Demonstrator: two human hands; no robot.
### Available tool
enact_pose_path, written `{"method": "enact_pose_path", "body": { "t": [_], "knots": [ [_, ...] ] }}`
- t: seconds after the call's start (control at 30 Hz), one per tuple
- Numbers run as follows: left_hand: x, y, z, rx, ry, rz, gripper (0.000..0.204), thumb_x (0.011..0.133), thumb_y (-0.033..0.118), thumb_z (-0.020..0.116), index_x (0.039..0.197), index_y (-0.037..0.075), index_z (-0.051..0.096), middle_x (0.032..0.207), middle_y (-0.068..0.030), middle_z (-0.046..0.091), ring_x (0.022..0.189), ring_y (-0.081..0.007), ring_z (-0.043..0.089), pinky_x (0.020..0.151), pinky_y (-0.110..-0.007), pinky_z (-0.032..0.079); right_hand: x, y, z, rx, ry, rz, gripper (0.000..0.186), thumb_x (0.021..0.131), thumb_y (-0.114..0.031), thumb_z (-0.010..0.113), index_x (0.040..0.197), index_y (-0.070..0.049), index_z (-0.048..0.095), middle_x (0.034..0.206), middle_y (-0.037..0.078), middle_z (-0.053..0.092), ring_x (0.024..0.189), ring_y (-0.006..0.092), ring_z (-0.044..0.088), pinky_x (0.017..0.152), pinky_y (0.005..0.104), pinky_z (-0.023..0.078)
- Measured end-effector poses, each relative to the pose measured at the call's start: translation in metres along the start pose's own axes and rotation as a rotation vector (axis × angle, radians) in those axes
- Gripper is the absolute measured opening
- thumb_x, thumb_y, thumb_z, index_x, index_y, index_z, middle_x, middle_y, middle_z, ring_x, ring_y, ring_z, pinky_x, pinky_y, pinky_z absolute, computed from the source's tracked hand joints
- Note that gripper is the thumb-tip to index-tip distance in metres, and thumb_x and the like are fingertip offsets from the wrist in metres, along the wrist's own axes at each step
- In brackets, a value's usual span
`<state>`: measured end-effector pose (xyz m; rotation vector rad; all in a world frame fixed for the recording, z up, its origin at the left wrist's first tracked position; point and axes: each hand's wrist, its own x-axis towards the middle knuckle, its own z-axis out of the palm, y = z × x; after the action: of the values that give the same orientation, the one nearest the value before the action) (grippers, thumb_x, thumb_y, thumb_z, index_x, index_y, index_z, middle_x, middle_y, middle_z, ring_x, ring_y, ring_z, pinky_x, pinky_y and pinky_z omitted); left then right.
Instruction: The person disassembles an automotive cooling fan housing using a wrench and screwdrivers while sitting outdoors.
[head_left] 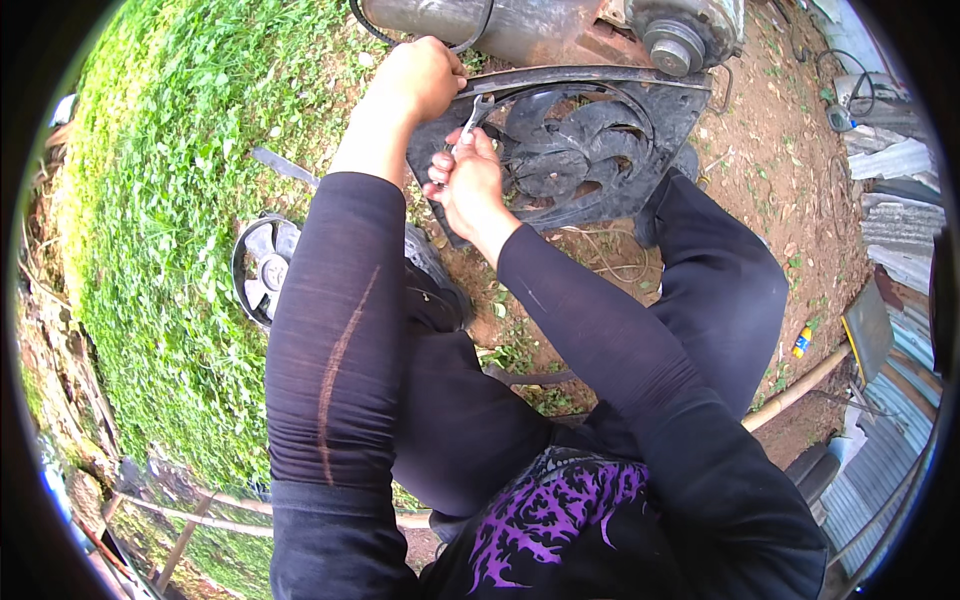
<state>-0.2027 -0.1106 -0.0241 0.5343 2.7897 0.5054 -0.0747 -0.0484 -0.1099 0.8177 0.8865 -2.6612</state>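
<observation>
A black radiator fan with its square plastic shroud lies on the ground ahead of me, its curved blades showing. My right hand is closed around an open-end wrench, whose jaw points up over the shroud's left part. Farther out, my left hand is curled closed at the shroud's far left corner, beside the dark bar along its far edge. What the left fingers grip is hidden by the hand.
Beyond the shroud lie a metal cylinder and a machine part with a grooved pulley. To the left are a round fan and a flat blade-like strip on grass. Corrugated sheets and a yellow bottle are at right.
</observation>
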Motion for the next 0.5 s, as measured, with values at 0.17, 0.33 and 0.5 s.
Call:
{"method": "enact_pose_path", "body": {
  "t": [0.17,0.33,0.5],
  "knots": [
    [-0.001,0.009,-0.003,-0.013,-0.040,-0.038,0.024,0.091,0.022,0.073,0.111,0.010,0.078,0.102,-0.0176,0.076,0.096,-0.0340,0.073,0.089,-0.042,0.056,0.007,0.005,0.007,0.111,0.034,-0.026,0.023,0.114,-0.037,0.031,0.112,-0.017,0.042,0.084,0.003,0.054,0.071,0.0159,0.051,0.072,0.0428,0.049],
    [-0.002,0.005,0.006,-0.098,-0.040,0.028,0.029,0.100,0.027,0.062,0.120,0.010,0.074,0.110,-0.0187,0.075,0.103,-0.0339,0.071,0.095,-0.040,0.053,0.005,0.001,0.000,0.065,-0.117,-0.008,0.026,0.115,-0.036,0.026,0.112,-0.015,0.042,0.084,0.006,0.056,0.072,0.0180,0.054,0.073,0.0463,0.051],
    [0.007,0.004,0.004,-0.240,-0.239,-0.010,0.033,0.105,0.028,0.055,0.119,0.004,0.073,0.105,-0.0180,0.076,0.097,-0.0283,0.070,0.092,-0.039,0.051,-0.002,-0.011,-0.006,-0.105,-0.066,0.007,0.026,0.115,-0.035,0.028,0.109,-0.015,0.043,0.076,0.001,0.049,0.064,0.0131,0.048,0.062,0.0357,0.047]
  ]
}}
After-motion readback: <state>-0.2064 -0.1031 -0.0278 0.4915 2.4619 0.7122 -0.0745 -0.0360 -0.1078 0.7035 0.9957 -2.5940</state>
